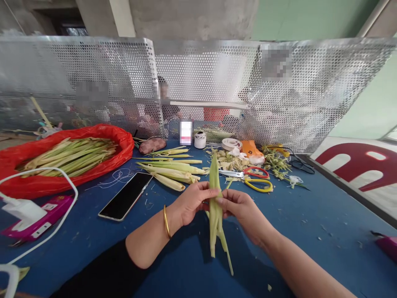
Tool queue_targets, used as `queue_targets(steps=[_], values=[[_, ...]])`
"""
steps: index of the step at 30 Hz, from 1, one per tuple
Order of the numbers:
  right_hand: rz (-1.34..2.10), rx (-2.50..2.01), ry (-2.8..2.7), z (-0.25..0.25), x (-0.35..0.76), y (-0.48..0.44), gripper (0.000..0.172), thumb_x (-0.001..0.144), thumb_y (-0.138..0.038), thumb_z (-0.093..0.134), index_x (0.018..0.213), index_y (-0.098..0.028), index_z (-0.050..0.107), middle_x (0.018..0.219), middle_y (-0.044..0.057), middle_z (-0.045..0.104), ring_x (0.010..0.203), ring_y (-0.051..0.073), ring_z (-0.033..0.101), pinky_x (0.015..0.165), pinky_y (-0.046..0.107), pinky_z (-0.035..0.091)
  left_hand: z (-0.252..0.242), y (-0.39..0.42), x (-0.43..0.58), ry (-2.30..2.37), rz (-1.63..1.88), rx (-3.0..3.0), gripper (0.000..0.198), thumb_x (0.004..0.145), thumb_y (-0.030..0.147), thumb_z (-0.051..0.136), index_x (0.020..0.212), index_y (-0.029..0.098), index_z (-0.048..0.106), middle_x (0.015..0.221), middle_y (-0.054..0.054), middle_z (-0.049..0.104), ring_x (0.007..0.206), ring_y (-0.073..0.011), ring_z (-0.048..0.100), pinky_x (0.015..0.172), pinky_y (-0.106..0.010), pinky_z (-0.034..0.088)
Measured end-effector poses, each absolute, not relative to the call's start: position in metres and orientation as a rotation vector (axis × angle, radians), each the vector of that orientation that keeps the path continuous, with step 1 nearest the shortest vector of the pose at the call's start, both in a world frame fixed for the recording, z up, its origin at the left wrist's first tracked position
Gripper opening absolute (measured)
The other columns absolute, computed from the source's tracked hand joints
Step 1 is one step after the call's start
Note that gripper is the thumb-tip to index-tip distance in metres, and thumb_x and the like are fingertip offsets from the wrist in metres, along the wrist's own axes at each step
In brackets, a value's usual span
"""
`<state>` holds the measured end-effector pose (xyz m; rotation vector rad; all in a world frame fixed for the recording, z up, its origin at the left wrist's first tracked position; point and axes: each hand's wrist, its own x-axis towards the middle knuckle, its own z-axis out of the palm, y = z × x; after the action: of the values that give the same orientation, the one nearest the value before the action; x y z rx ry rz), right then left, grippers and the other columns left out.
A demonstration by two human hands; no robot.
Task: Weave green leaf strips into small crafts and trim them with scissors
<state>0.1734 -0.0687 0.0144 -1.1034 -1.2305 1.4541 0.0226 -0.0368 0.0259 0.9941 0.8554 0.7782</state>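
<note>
A pale green corn husk bundle (214, 215) stands upright between my hands, with loose strips hanging from its lower end. My left hand (197, 200) pinches it from the left, thumb across the front; a gold bangle circles that wrist. From the right, my right hand (234, 203) pinches the same husk with thumb and fingers. Just beyond my left hand lie several more husk bundles (173, 167) on the blue table. Scissors (248, 174) with one red and one yellow handle rest behind my right hand, beside husk scraps (228, 159).
At left, a red plastic bag (124, 140) holds many long husks. A dark phone (127, 196), a purple power strip (58, 207) with a white charger, tape (232, 144), and an upright lit phone (186, 132) are around. Perforated metal panels (201, 70) bound the back; people sit behind.
</note>
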Motion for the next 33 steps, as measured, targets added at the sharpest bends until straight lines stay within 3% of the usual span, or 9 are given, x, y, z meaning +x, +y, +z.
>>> queue_targets(steps=[3,8,16,24,33], values=[[1.462,-1.075,-1.183,0.017,0.178,-0.068,0.034,0.065,-0.046,0.077,0.067,-0.015,0.062,0.059,-0.002,0.055,0.053,0.009,0.047,0.053,0.023,0.039,0.026,-0.038,0.023,0.81,0.691,1.038,0.033,0.065,0.04,0.076,0.083,0.014,0.064,0.072,-0.003,0.062,0.063,-0.0158,0.062,0.06,-0.028,0.049],[1.724,-1.082,-1.169,0.017,0.18,-0.071,0.03,0.066,-0.041,0.078,0.073,-0.015,0.064,0.06,-0.001,0.06,0.058,0.011,0.057,0.058,0.023,0.043,0.024,-0.037,0.023,0.884,0.841,1.051,0.03,0.064,0.037,0.077,0.073,0.015,0.059,0.065,0.003,0.055,0.053,-0.0092,0.053,0.053,-0.023,0.046],[1.551,-1.048,-1.253,0.017,0.18,-0.068,0.03,0.068,-0.042,0.076,0.067,-0.015,0.063,0.058,0.0,0.061,0.054,0.01,0.053,0.056,0.024,0.041,0.025,-0.039,0.022,0.807,0.676,1.062,0.033,0.067,0.039,0.076,0.086,0.015,0.063,0.07,-0.002,0.063,0.057,-0.0152,0.063,0.057,-0.028,0.052],[1.71,-0.966,-1.255,0.015,0.185,-0.068,0.031,0.072,-0.042,0.073,0.081,-0.013,0.071,0.07,0.005,0.068,0.058,0.011,0.058,0.062,0.026,0.045,0.022,-0.04,0.023,0.697,0.684,1.044,0.032,0.07,0.039,0.075,0.085,0.013,0.062,0.066,-0.003,0.063,0.054,-0.0136,0.061,0.056,-0.026,0.051],[1.732,-0.981,-1.189,0.015,0.186,-0.069,0.031,0.073,-0.044,0.073,0.076,-0.013,0.069,0.067,0.003,0.067,0.059,0.011,0.059,0.062,0.024,0.046,0.022,-0.039,0.024,0.774,0.759,1.039,0.032,0.067,0.037,0.077,0.081,0.015,0.06,0.065,0.0,0.06,0.053,-0.0112,0.056,0.055,-0.025,0.049]])
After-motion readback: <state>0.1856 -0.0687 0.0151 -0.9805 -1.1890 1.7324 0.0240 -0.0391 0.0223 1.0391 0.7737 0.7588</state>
